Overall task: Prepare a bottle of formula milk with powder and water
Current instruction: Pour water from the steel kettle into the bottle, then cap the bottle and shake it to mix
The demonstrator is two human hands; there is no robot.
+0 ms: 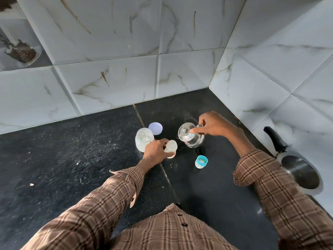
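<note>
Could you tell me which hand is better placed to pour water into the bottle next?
Right. The right hand already grips the kettle by its handle, thumb on the lid, while the left hand holds the bottle upright on the counter.

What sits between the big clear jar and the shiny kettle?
In the head view, the left hand holding a small bottle sits between jar and kettle; otherwise bare black counter.
</note>
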